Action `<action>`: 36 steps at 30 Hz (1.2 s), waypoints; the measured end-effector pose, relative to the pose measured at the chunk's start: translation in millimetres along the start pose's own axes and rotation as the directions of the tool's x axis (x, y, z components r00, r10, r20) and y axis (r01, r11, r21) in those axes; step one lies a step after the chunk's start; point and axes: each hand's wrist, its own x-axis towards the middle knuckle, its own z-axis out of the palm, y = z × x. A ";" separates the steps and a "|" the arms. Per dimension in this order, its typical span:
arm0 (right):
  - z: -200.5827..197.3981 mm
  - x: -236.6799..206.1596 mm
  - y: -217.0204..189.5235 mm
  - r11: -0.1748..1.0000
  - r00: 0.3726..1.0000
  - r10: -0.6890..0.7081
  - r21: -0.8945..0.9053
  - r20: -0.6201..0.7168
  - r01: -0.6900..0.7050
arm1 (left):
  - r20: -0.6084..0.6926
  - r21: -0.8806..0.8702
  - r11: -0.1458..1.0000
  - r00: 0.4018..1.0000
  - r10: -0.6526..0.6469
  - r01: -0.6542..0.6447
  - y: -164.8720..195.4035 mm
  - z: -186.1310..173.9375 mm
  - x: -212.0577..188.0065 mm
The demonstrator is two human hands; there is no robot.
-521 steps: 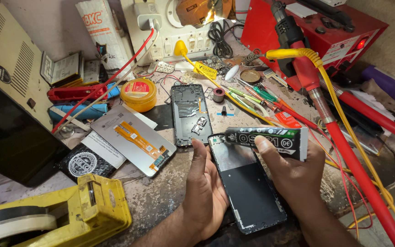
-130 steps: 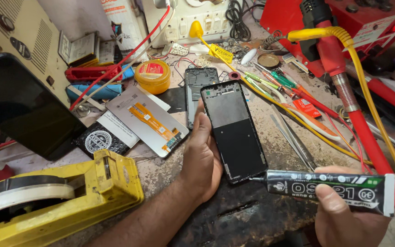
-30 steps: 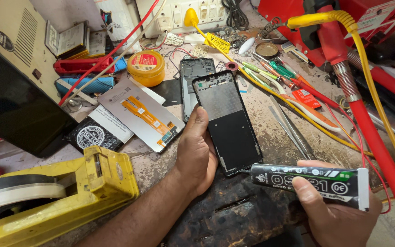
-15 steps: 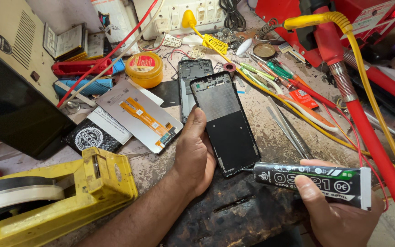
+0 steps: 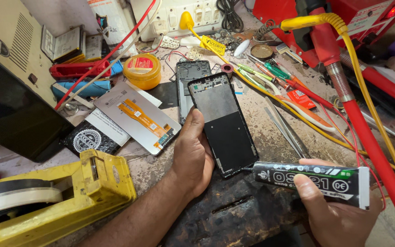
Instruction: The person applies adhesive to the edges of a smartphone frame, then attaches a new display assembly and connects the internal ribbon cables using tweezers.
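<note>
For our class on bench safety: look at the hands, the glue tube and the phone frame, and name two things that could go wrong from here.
1. The right hand holds the black glue tube with its nozzle at the bottom corner of the black rectangular phone frame; a hard squeeze might flood that corner.
2. The left hand steadies the frame along one edge only, so it could pivot and smear glue.

Black glue tube (image 5: 312, 181) at right; grey display panel (image 5: 137, 117) left.

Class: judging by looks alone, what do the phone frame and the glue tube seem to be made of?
Phone frame: probably plastic rim with a dull grey metal plate, matte black lower panel. Glue tube: likely soft metal or laminate, glossy black print, flat crimped end.
</note>
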 end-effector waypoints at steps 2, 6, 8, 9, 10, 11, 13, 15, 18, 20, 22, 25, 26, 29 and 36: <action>-5.5 3.3 -3.0 0.996 0.998 0.038 -0.075 -0.045 -0.041 | 0.000 -0.002 1.000 1.000 0.004 -0.004 0.5 0.1 -0.2; -15.9 16.4 -5.1 0.998 0.993 -0.028 0.057 -0.115 0.035 | -0.001 0.002 1.000 1.000 0.005 -0.005 1.4 0.0 -0.5; -18.8 19.4 -4.1 0.991 0.990 -0.029 0.127 -0.142 0.047 | 0.005 0.001 1.000 1.000 0.013 -0.013 0.6 0.6 -0.6; -18.9 19.5 -3.3 0.987 0.988 -0.018 0.158 -0.151 0.042 | 0.007 0.002 1.000 1.000 0.020 -0.020 1.2 0.4 -0.8; -19.4 15.6 -3.1 0.998 0.992 -0.026 0.051 -0.127 0.033 | 0.004 0.009 1.000 1.000 0.024 -0.024 1.4 0.2 -0.9; -19.5 9.7 -3.5 0.998 0.994 -0.032 -0.058 -0.101 0.026 | 0.000 0.014 1.000 1.000 0.027 -0.027 1.3 0.2 -1.1; -17.5 3.1 -1.9 0.986 0.997 -0.014 -0.164 -0.072 0.002 | 0.005 0.015 0.999 0.999 0.038 -0.038 1.4 0.8 -0.2; -10.8 -6.4 0.3 0.985 0.997 0.036 -0.166 -0.061 -0.046 | 0.011 0.003 0.999 0.999 0.049 -0.049 1.4 0.7 -1.3; -5.6 -6.0 3.7 1.000 0.997 0.018 -0.019 -0.077 -0.020 | 0.021 0.007 0.999 0.999 0.045 -0.045 1.7 1.2 -1.6; -6.5 -5.6 2.8 0.997 0.996 0.062 -0.035 -0.068 -0.064 | 0.023 0.005 0.999 0.999 0.039 -0.039 1.7 1.6 -1.3; -7.4 -6.2 1.1 0.995 0.995 0.083 -0.042 -0.056 -0.086 | 0.019 0.006 0.999 0.999 0.032 -0.032 1.9 1.5 -1.9; -5.4 -7.1 0.0 0.997 0.996 0.074 -0.032 -0.040 -0.075 | 0.013 0.009 0.999 0.999 0.032 -0.032 2.2 1.0 -1.8; -4.3 -7.8 -0.1 0.997 0.997 0.067 -0.030 -0.041 -0.068 | 0.016 0.006 0.999 0.999 0.034 -0.034 2.0 0.9 -1.8; -3.3 -8.3 -0.5 0.995 0.995 0.081 -0.053 -0.052 -0.084 | 0.028 -0.007 0.999 0.999 0.040 -0.040 1.0 0.7 -1.9; -7.0 -6.3 4.3 1.000 0.999 -0.004 -0.023 -0.054 0.002 | 0.043 0.013 0.999 0.998 0.046 -0.047 1.6 0.1 -1.8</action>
